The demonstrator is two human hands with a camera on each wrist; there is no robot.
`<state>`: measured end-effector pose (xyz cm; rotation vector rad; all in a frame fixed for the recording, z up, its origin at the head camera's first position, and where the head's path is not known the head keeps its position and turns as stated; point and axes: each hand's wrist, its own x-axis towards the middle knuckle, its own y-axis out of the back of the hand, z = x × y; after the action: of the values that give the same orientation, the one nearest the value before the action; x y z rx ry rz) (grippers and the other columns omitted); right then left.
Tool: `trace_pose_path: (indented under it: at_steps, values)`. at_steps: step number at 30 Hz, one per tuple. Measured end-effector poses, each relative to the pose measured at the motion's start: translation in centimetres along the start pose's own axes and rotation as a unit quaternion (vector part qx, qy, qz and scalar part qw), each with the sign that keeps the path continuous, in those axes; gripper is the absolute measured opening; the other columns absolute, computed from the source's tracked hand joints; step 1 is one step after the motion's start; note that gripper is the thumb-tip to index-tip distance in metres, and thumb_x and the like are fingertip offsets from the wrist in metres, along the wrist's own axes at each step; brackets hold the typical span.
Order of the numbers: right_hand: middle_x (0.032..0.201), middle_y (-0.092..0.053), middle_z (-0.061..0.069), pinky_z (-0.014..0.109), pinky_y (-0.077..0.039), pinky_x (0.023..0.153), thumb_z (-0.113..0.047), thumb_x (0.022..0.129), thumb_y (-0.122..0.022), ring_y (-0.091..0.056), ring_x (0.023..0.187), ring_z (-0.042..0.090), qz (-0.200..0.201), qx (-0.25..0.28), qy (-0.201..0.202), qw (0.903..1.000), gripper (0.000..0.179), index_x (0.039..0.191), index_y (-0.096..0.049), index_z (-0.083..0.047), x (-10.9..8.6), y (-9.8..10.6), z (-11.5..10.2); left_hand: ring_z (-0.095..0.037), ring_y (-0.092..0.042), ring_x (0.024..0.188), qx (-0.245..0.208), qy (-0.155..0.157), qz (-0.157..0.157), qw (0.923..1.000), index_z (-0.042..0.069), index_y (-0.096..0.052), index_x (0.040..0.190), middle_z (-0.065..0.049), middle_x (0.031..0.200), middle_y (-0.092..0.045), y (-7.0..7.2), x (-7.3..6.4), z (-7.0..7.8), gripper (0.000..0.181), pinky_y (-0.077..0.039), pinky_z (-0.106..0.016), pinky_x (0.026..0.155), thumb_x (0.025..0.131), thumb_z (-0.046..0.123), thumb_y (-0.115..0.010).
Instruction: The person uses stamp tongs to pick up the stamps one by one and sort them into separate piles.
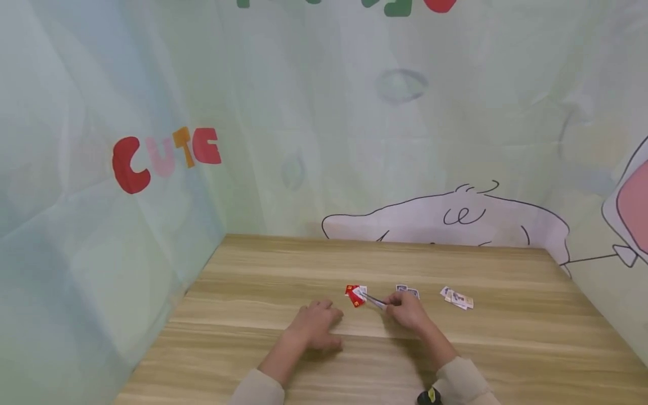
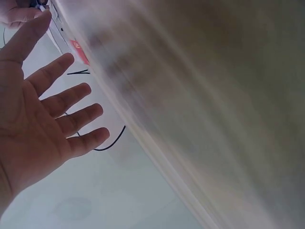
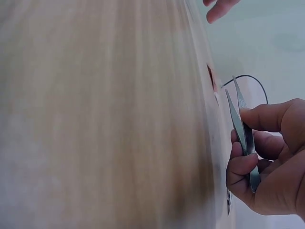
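Observation:
My right hand [image 1: 406, 311] pinches a pair of metal tweezers [image 3: 242, 126] between thumb and fingers. In the right wrist view the two tips stand apart, with nothing visible between them. Those tips reach over a small pile of red and white stamp-like papers [image 1: 356, 301]; whether they touch it I cannot tell. Left of the pile, my left hand [image 1: 315, 325] hovers low over or rests on the table, its fingers spread and holding nothing, as the left wrist view also shows. Dark-printed stamp-like papers [image 1: 413, 293] lie just behind my right hand, which partly hides them.
Farther right is another group of pale stamp-like papers [image 1: 459, 298]. A small black object with a yellow mark [image 1: 429, 396] sits by the right sleeve. The wooden table [image 1: 263, 264] meets printed cloth walls [image 1: 304, 140] at the back and sides.

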<state>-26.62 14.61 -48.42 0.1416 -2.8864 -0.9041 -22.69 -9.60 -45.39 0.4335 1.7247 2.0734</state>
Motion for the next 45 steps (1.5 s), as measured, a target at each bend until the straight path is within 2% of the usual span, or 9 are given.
trace_pose_path:
  at_steps: [4, 12, 17, 20, 25, 30, 35, 41, 45]
  values:
    - [0.071, -0.057, 0.005, 0.031, -0.046, 0.056, 0.007, 0.075, -0.063, -0.052, 0.064, 0.018, 0.002, 0.025, -0.012, 0.9996, 0.01, 0.084, -0.066, 0.005, -0.6, 0.3, -0.2, -0.037, -0.044, 0.116, -0.012, 0.014, 0.007, 0.9998, 0.012, -0.059, 0.122, -0.016, 0.13, -0.049, 0.2, -1.0, 0.4, 0.059, -0.039, -0.056, 0.089, 0.072, 0.042, -0.072]
    - [0.076, -0.059, 0.004, 0.032, -0.045, 0.064, 0.005, 0.074, -0.067, -0.052, 0.072, 0.019, 0.023, 0.02, -0.01, 0.9995, 0.009, 0.083, -0.067, 0.004, -2.3, 1.1, -0.4, -0.038, -0.042, 0.118, -0.039, 0.026, 0.01, 0.9989, 0.011, -0.058, 0.123, -0.017, 0.132, -0.047, 0.2, -2.5, 1.2, 0.059, -0.038, -0.057, 0.089, 0.074, 0.042, -0.07]
    - [0.075, -0.058, 0.006, 0.031, -0.046, 0.06, 0.006, 0.075, -0.064, -0.052, 0.068, 0.02, 0.028, 0.068, -0.051, 0.996, 0.012, 0.086, -0.066, 0.004, -3.4, 1.3, -0.3, -0.037, -0.042, 0.12, -0.056, 0.035, 0.008, 0.9977, 0.012, -0.058, 0.124, -0.016, 0.132, -0.047, 0.2, -3.3, 1.8, 0.062, -0.038, -0.057, 0.09, 0.074, 0.044, -0.072]
    - [0.078, -0.059, 0.008, 0.031, -0.046, 0.06, 0.006, 0.075, -0.061, -0.052, 0.069, 0.02, 0.038, 0.09, -0.068, 0.9929, 0.014, 0.089, -0.065, 0.005, -3.8, 1.9, -0.4, -0.037, -0.043, 0.118, -0.054, 0.035, 0.016, 0.9978, 0.013, -0.058, 0.125, -0.016, 0.132, -0.047, 0.4, -3.4, 2.2, 0.064, -0.039, -0.056, 0.089, 0.072, 0.046, -0.073]
    - [0.081, -0.063, 0.009, 0.03, -0.044, 0.063, 0.006, 0.075, -0.063, -0.052, 0.072, 0.019, 0.054, 0.109, -0.07, 0.9901, 0.016, 0.09, -0.066, 0.007, -4.5, 2.6, -0.3, -0.036, -0.044, 0.117, -0.06, 0.035, 0.028, 0.9972, 0.012, -0.058, 0.124, -0.016, 0.131, -0.048, 0.8, -3.5, 2.8, 0.062, -0.041, -0.055, 0.087, 0.072, 0.044, -0.074]
    - [0.079, -0.063, 0.009, 0.03, -0.044, 0.063, 0.006, 0.074, -0.065, -0.052, 0.071, 0.019, 0.062, 0.106, -0.078, 0.9894, 0.016, 0.09, -0.066, 0.008, -5.3, 3.0, -0.2, -0.037, -0.044, 0.117, -0.077, 0.044, 0.034, 0.9955, 0.011, -0.058, 0.124, -0.016, 0.131, -0.048, 0.9, -3.8, 3.5, 0.061, -0.04, -0.054, 0.089, 0.074, 0.043, -0.074]
    - [0.081, -0.064, 0.009, 0.031, -0.044, 0.062, 0.002, 0.077, -0.065, -0.053, 0.07, 0.019, 0.051, 0.09, -0.09, 0.9906, 0.018, 0.094, -0.066, 0.007, -6.1, 3.0, 0.2, -0.037, -0.044, 0.117, -0.091, 0.056, 0.04, 0.9935, 0.011, -0.059, 0.123, -0.017, 0.13, -0.048, 1.1, -4.1, 4.2, 0.06, -0.039, -0.055, 0.09, 0.073, 0.041, -0.075]
    - [0.08, -0.062, 0.008, 0.031, -0.046, 0.057, 0.003, 0.075, -0.063, -0.052, 0.066, 0.019, 0.049, 0.097, -0.119, 0.9869, 0.023, 0.098, -0.065, 0.008, -6.9, 3.0, 0.3, -0.038, -0.045, 0.115, -0.092, 0.052, 0.064, 0.9923, 0.01, -0.059, 0.122, -0.019, 0.128, -0.049, 1.5, -4.0, 5.1, 0.061, -0.039, -0.056, 0.088, 0.072, 0.042, -0.075]
    - [0.079, -0.061, 0.008, 0.031, -0.046, 0.055, 0.006, 0.074, -0.062, -0.052, 0.065, 0.02, 0.055, 0.099, -0.114, 0.987, 0.025, 0.099, -0.063, 0.01, -7.4, 3.1, 0.2, -0.038, -0.045, 0.114, -0.085, 0.058, 0.062, 0.9928, 0.01, -0.059, 0.122, -0.018, 0.127, -0.049, 1.2, -3.8, 5.4, 0.06, -0.04, -0.056, 0.088, 0.072, 0.041, -0.075]
